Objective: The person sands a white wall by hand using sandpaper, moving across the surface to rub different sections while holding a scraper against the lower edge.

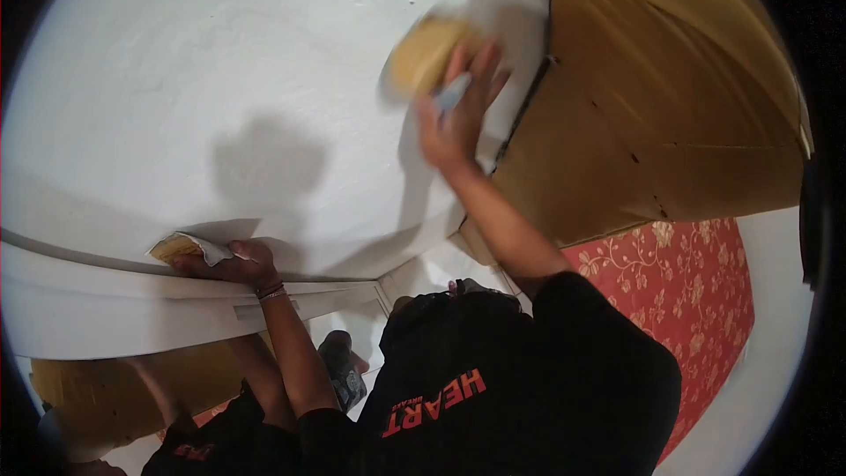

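My right hand (pixel 463 110) is raised against a white wall (pixel 264 53), blurred by motion. Between its thumb and fingers is a yellow sheet (pixel 430 53) that looks like sandpaper, its face against or very near the wall. A pale grey-blue patch, perhaps the sheet's folded back, shows among the fingers. Lower left, my left hand (pixel 233 264) rests at a white ledge (pixel 97 286). Its fingers are closed on a folded piece of sandpaper (pixel 181 249), yellow-brown on one side and whitish on the other. Part of that piece is hidden by the hand.
A mustard-coloured fabric panel (pixel 652 115) meets the wall along a dark edge on the right. Below it is red floral cloth (pixel 665 300). A mirror-like surface (pixel 106 397) at lower left reflects an arm and dark shirt. A patterned dark item (pixel 344 379) lies near my body.
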`<move>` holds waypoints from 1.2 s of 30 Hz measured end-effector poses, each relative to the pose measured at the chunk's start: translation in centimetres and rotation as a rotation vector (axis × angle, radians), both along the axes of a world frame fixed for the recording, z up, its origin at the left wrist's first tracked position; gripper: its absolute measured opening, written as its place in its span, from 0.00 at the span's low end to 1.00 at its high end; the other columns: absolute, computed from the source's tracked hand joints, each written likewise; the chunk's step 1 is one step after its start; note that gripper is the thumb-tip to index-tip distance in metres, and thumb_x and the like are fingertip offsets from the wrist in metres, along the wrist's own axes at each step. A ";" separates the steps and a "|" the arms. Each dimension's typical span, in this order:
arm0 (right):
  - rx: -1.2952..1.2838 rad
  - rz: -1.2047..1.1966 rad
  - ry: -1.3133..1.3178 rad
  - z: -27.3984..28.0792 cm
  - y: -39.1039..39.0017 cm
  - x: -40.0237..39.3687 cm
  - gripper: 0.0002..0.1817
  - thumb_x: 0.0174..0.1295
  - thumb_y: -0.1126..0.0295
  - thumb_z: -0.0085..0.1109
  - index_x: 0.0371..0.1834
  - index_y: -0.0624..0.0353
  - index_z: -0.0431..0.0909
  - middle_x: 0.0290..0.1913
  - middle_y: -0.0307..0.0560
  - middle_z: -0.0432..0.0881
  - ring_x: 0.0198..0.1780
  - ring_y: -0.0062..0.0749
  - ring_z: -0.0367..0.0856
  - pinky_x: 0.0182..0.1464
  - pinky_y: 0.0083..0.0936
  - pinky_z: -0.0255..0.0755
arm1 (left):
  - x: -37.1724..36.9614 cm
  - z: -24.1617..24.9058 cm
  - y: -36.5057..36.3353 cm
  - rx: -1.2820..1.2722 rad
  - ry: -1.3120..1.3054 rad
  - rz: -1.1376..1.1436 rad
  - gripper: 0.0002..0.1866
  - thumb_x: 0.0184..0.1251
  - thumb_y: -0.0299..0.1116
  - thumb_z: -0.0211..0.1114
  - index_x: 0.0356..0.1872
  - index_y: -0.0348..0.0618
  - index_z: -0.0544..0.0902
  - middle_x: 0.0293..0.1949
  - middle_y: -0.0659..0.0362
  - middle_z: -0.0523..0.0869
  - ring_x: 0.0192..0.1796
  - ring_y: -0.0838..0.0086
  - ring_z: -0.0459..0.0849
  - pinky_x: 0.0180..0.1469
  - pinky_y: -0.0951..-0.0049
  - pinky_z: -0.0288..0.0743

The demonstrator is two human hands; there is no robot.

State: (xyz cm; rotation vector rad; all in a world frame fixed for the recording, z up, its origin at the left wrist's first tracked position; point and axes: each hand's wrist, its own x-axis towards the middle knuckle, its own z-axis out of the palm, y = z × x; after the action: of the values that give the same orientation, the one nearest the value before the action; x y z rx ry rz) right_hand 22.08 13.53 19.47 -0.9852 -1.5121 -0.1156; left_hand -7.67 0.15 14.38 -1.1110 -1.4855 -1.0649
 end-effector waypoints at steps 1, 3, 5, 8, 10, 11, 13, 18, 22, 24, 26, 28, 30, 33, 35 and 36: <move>0.058 0.023 0.074 2.1 1.0 1.1 0.35 0.53 0.58 0.52 0.65 0.57 0.55 0.68 0.66 0.40 0.70 0.59 0.36 0.64 0.60 0.23 | 0.0 -0.1 0.0 -0.003 0.001 -0.005 0.36 0.64 0.42 0.44 0.65 0.28 0.42 0.67 0.44 0.44 0.70 0.53 0.44 0.69 0.57 0.41; 0.118 0.049 0.152 2.6 1.4 1.7 0.35 0.54 0.59 0.51 0.66 0.56 0.54 0.69 0.65 0.38 0.70 0.59 0.35 0.65 0.59 0.23 | -0.2 -0.1 0.1 0.022 -0.003 -0.050 0.36 0.64 0.41 0.43 0.65 0.29 0.42 0.68 0.45 0.43 0.70 0.54 0.43 0.69 0.58 0.41; -0.022 0.038 0.139 -0.7 0.2 0.8 0.33 0.57 0.61 0.48 0.67 0.54 0.52 0.69 0.65 0.38 0.70 0.57 0.35 0.65 0.58 0.25 | -0.1 0.0 0.1 0.019 -0.005 -0.052 0.36 0.64 0.41 0.43 0.65 0.29 0.42 0.68 0.45 0.43 0.70 0.54 0.43 0.69 0.58 0.41; -0.292 0.195 -0.124 -12.8 -5.6 -3.0 0.36 0.46 0.73 0.55 0.63 0.58 0.55 0.68 0.68 0.37 0.68 0.68 0.34 0.65 0.59 0.29 | -0.1 0.0 0.0 0.013 0.004 -0.059 0.35 0.64 0.41 0.43 0.65 0.29 0.42 0.67 0.44 0.43 0.70 0.54 0.43 0.69 0.58 0.41; -0.405 0.239 -0.106 -17.4 -6.4 -2.9 0.37 0.52 0.68 0.52 0.66 0.58 0.49 0.69 0.67 0.36 0.69 0.65 0.33 0.66 0.55 0.27 | 0.1 0.2 0.3 0.022 0.031 -0.069 0.35 0.64 0.40 0.43 0.65 0.28 0.42 0.67 0.44 0.43 0.70 0.54 0.42 0.69 0.58 0.41; -0.450 0.194 -0.007 -18.4 -5.5 -2.2 0.36 0.56 0.65 0.49 0.68 0.58 0.45 0.69 0.66 0.35 0.70 0.62 0.32 0.67 0.52 0.26 | 0.4 0.3 0.2 0.015 -0.001 -0.078 0.35 0.64 0.40 0.43 0.65 0.28 0.42 0.67 0.44 0.43 0.70 0.54 0.43 0.69 0.58 0.40; -0.440 0.085 0.163 -17.4 -3.8 -1.2 0.35 0.62 0.60 0.43 0.69 0.60 0.39 0.70 0.63 0.33 0.71 0.56 0.29 0.68 0.46 0.24 | 0.6 -0.3 0.1 0.003 -0.055 -0.093 0.35 0.65 0.40 0.43 0.64 0.27 0.42 0.67 0.43 0.44 0.70 0.54 0.43 0.68 0.58 0.40; -0.323 -0.028 0.429 -6.9 0.1 2.2 0.33 0.66 0.59 0.37 0.69 0.63 0.37 0.71 0.58 0.32 0.72 0.48 0.27 0.69 0.41 0.24 | -2.0 -3.1 0.1 -0.018 -0.150 -0.084 0.33 0.66 0.40 0.43 0.63 0.27 0.44 0.66 0.44 0.45 0.68 0.54 0.45 0.68 0.59 0.41; -0.429 0.236 0.535 -13.2 -5.0 -3.4 0.35 0.63 0.64 0.45 0.69 0.61 0.41 0.71 0.59 0.32 0.72 0.50 0.27 0.69 0.40 0.24 | -3.3 -4.2 0.1 -0.032 -0.199 -0.078 0.32 0.66 0.40 0.43 0.62 0.27 0.45 0.65 0.44 0.46 0.67 0.55 0.46 0.67 0.59 0.42; -0.646 0.346 0.142 -15.2 -9.4 -3.9 0.33 0.61 0.67 0.46 0.68 0.64 0.45 0.70 0.63 0.34 0.71 0.56 0.30 0.68 0.45 0.24 | -3.8 -4.8 0.1 -0.048 -0.228 -0.067 0.32 0.66 0.40 0.42 0.62 0.27 0.45 0.64 0.44 0.47 0.67 0.55 0.47 0.67 0.60 0.43; -0.535 0.135 0.121 -17.4 -6.8 -2.8 0.32 0.62 0.65 0.45 0.66 0.66 0.47 0.70 0.62 0.37 0.71 0.55 0.34 0.69 0.42 0.27 | -4.5 -5.2 0.1 -0.054 -0.246 -0.065 0.31 0.66 0.40 0.42 0.61 0.27 0.46 0.63 0.44 0.48 0.66 0.55 0.47 0.66 0.60 0.43; -0.677 0.145 0.512 -16.4 -3.5 -0.7 0.30 0.63 0.64 0.44 0.65 0.67 0.50 0.69 0.62 0.43 0.70 0.52 0.39 0.69 0.39 0.31 | -5.1 -5.5 0.0 -0.064 -0.257 -0.068 0.31 0.67 0.40 0.42 0.61 0.27 0.46 0.63 0.44 0.48 0.66 0.56 0.48 0.66 0.61 0.44; -0.690 0.157 0.687 -14.5 -1.2 1.6 0.29 0.64 0.62 0.43 0.64 0.68 0.51 0.67 0.62 0.48 0.69 0.50 0.43 0.68 0.36 0.35 | -5.5 -5.9 0.2 -0.070 -0.281 -0.069 0.30 0.67 0.40 0.42 0.61 0.27 0.47 0.62 0.44 0.49 0.65 0.56 0.48 0.65 0.61 0.44; -0.749 0.261 0.835 -15.2 -2.8 -0.9 0.29 0.65 0.61 0.41 0.63 0.70 0.52 0.65 0.65 0.53 0.68 0.51 0.46 0.67 0.36 0.38 | -6.1 -6.7 0.3 -0.076 -0.317 -0.049 0.29 0.67 0.39 0.42 0.60 0.26 0.47 0.62 0.45 0.50 0.64 0.56 0.49 0.65 0.62 0.45; -0.552 0.332 0.582 -14.6 -7.2 -4.7 0.29 0.66 0.61 0.40 0.63 0.71 0.51 0.65 0.67 0.50 0.69 0.57 0.41 0.67 0.42 0.33 | -6.8 -7.0 0.0 -0.084 -0.331 -0.039 0.29 0.67 0.39 0.42 0.59 0.26 0.48 0.61 0.45 0.50 0.64 0.57 0.50 0.65 0.62 0.45; -0.478 0.286 0.274 -12.8 -9.1 -5.0 0.30 0.66 0.61 0.39 0.64 0.72 0.47 0.66 0.65 0.48 0.69 0.59 0.38 0.67 0.46 0.29 | -6.9 -7.2 0.0 -0.089 -0.337 -0.034 0.28 0.67 0.39 0.42 0.59 0.26 0.48 0.61 0.45 0.51 0.63 0.57 0.50 0.64 0.62 0.45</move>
State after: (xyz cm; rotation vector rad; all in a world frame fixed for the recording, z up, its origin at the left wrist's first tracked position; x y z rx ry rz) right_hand 17.04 4.48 6.64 -1.0911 -1.4344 0.5863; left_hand -14.54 0.12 7.19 -1.0576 -1.7975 -1.2667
